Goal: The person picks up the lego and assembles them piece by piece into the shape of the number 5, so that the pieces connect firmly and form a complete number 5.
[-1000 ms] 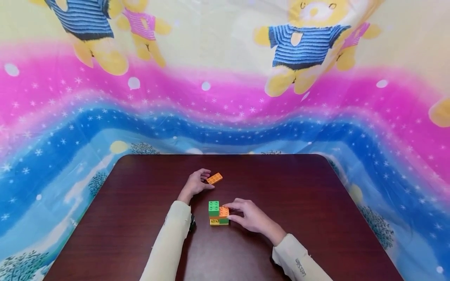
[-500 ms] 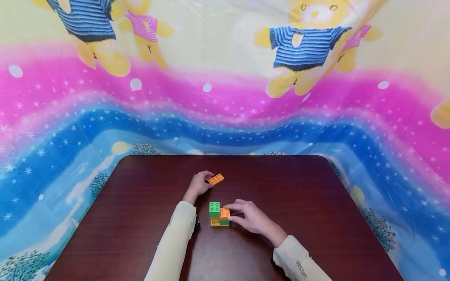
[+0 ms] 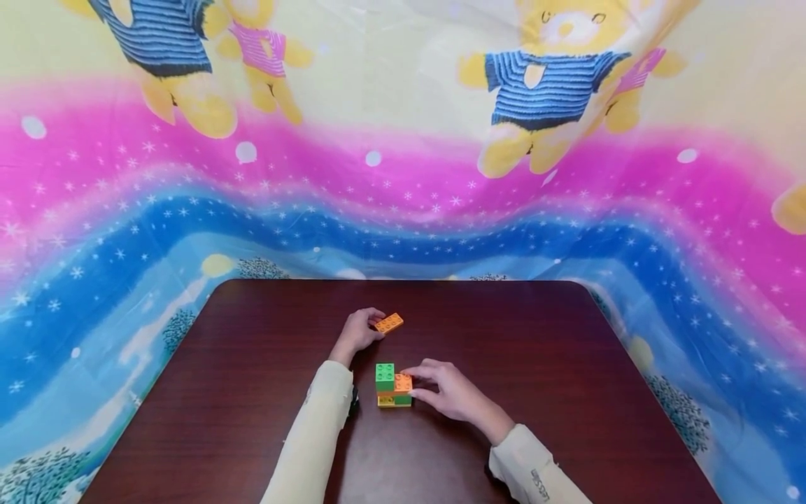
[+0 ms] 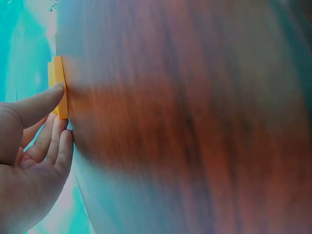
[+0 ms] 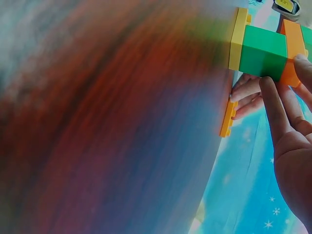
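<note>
Behind the dark, wood-grained table (image 3: 567, 364) hangs a colourful cloth (image 3: 403, 126) printed with bears (image 3: 541, 91) and snowflakes (image 3: 455, 201).

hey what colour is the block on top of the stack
The top block is green; the head view shows it best.

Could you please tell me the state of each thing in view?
Orange plate, flat on the table, studs up
Stack, upright, joined, apart from the plate
Left hand, pinching the plate
Right hand, gripping the stack
Cloth, hanging in folds
</note>
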Motion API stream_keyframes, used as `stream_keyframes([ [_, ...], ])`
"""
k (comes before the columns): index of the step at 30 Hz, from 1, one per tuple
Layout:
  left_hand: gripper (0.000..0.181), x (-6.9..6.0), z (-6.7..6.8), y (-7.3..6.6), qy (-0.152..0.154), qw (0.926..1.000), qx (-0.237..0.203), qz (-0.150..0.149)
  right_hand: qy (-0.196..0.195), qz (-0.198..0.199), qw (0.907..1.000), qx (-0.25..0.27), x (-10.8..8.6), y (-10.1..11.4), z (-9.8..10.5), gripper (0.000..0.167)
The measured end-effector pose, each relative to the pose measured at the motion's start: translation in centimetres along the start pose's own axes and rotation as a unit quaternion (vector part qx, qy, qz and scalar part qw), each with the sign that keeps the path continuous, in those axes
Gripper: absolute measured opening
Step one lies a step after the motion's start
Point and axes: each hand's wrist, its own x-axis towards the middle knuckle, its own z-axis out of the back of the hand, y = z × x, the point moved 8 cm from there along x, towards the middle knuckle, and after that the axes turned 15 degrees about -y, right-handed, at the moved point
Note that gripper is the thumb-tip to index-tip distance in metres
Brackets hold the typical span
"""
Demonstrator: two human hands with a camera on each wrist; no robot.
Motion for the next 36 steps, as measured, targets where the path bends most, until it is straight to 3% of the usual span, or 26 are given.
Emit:
stream_keyframes([
  [20,0.039,-0.2,0.7,0.5,0.017,0.9998,-0.007,0.002,0.002,0.003,1.0,-0.001,0.0,0.2,0.1,0.045],
  [28,0.038,0.0,1.0,0.1,0.021,0.9992,-0.031,-0.012,-0.003,-0.008,1.0,0.002,-0.1,0.1,0.2,0.044],
  [36,0.039,-0.9,1.8,-0.5,0.019,0.9992,-0.035,-0.01,0.005,-0.013,0.9999,0.003,-0.1,0.1,0.1,0.046],
])
